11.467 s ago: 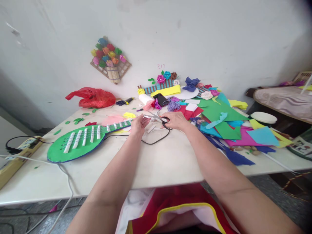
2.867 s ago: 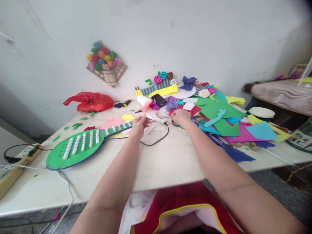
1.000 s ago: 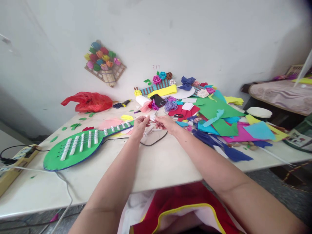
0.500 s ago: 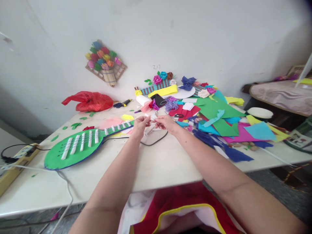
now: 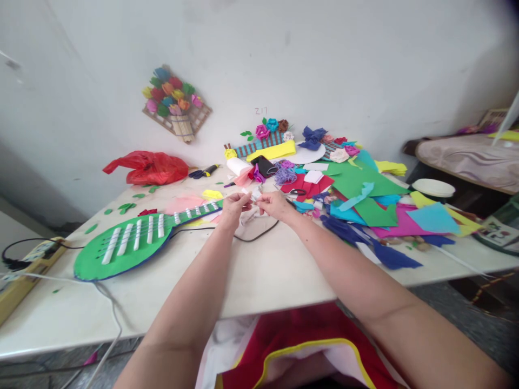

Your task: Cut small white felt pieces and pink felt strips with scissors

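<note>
My left hand [image 5: 235, 208] and my right hand [image 5: 274, 204] meet fingertip to fingertip over the middle of the table. Both are closed in a pinch on a small white paper piece [image 5: 253, 196], partly hidden by the fingers. White scraps lie right behind and below it. Beside my left hand is the neck of a green paper guitar [image 5: 138, 265] with white strips across its body and neck. A black cord [image 5: 259, 235] curves over the table just below my hands.
Coloured paper sheets [image 5: 365, 186], a phone [image 5: 263, 166], purple string [image 5: 284, 174] and scissors [image 5: 299, 192] lie to the right and behind. A red plastic bag [image 5: 150, 168], pliers-like tool [image 5: 205, 172] and green paper leaves [image 5: 127, 207] are at left. A power strip [image 5: 30, 273] sits at the left edge.
My fingers have shifted very slightly around the white paper piece. Everything else on the table is as before.
</note>
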{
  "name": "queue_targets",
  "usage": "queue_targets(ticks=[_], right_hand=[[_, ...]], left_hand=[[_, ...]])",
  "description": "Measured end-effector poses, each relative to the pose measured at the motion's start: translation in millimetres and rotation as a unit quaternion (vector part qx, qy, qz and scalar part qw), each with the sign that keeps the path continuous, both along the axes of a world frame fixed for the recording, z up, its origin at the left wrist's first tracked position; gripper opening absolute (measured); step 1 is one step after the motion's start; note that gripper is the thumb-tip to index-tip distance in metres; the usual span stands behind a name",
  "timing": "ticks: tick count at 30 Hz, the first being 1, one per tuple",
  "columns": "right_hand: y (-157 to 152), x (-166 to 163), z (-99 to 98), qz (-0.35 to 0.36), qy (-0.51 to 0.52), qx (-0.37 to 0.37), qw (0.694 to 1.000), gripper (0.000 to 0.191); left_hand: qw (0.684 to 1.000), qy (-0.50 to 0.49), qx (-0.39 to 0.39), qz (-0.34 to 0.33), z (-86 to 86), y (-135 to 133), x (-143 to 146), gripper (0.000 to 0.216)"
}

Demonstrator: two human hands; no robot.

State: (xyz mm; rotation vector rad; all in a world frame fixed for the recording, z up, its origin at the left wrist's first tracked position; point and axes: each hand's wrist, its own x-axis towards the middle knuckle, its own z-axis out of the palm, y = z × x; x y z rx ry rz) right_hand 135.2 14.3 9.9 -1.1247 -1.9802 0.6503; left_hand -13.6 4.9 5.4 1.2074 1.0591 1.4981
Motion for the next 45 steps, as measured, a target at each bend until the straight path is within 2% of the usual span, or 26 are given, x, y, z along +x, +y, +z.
queue_targets(ticks=[7,9,12,15,20,26,30,34,37,39,42,45], right_hand=[[-2.1,1.2,4.8,-0.067,-0.071,0.019,0.995,0.019],[0.3,5.2,5.6,-0.127,-0.096,0.036,0.987,0.021],[4.8,15.8,7.1,-0.234,-0.138,0.1,0.957,0.025],[9.3,29.3,9.5,-0.3,-0.158,0.161,0.927,0.028],[15.3,47.1,13.9,-0.337,-0.203,0.195,0.899,0.034],[16.4,55.6,16.2,-0.346,-0.207,0.242,0.883,0.034],[16.2,50.8,13.4,-0.322,-0.198,0.263,0.887,0.032],[14.4,34.8,8.4,-0.238,-0.154,0.231,0.931,0.029],[11.7,20.3,4.1,-0.151,-0.052,0.138,0.978,0.028],[9.1,12.3,1.6,-0.065,0.037,0.05,0.996,0.03],[4.9,4.4,-0.2,0.051,0.141,-0.059,0.987,0.032],[1.6,1.1,0.8,0.059,0.2,-0.102,0.973,0.032]], left_hand=[[0.999,-0.027,0.023,0.027,1.3,2.4,-0.4,0.035],[0.999,-0.029,0.021,0.026,1.7,2.5,-0.9,0.035],[0.999,-0.029,0.026,0.032,2.9,2.8,-3.2,0.036],[0.994,-0.054,0.043,0.09,5.0,5.0,-9.5,0.035],[0.971,-0.118,0.059,0.199,9.0,10.7,-26.4,0.03],[0.958,-0.114,0.079,0.252,9.5,12.8,-37.4,0.031],[0.967,-0.076,0.076,0.232,7.3,12.9,-35.7,0.032],[0.986,-0.019,0.075,0.146,7.9,9.5,-29.2,0.03],[0.994,0.044,0.079,0.063,8.1,5.3,-21.1,0.029],[0.994,0.087,0.067,0.016,7.2,2.5,-15.2,0.031],[0.988,0.138,0.052,-0.049,5.2,-1.2,-8.7,0.032],[0.982,0.151,0.045,-0.101,4.3,-3.9,-6.4,0.031]])
